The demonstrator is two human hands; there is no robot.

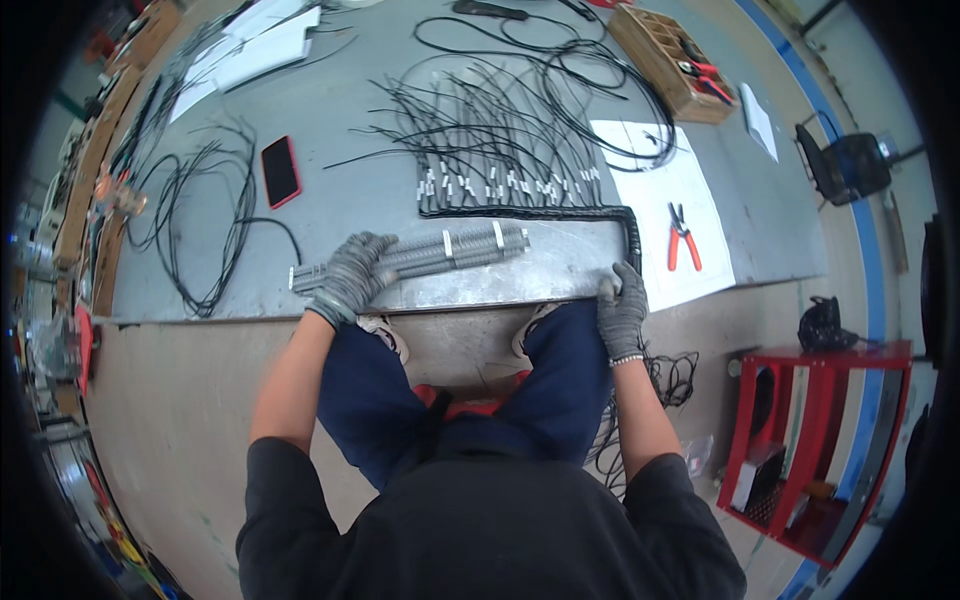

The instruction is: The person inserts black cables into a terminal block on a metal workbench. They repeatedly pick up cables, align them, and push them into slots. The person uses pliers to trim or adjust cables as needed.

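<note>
My left hand (352,276), in a grey knit glove, closes over a long ribbed grey bundle (460,247) with white bands, lying along the table's near edge. My right hand (622,318), gloved the same way, has its fingers curled around the black wire harness (634,238) at the edge. From there the harness runs away from me, bends left at a corner and continues as a thick trunk. Many thin black wires with white tags (510,185) fan out from that trunk toward the far side. My right palm hides part of the harness.
Red-handled pliers (684,238) lie on a white sheet (702,205) to the right. A red-edged phone (281,172) and loose black cable (215,270) are on the left. A wooden tool box (665,65) stands far right. Black cables (672,378) hang below the edge near a red cart (815,440).
</note>
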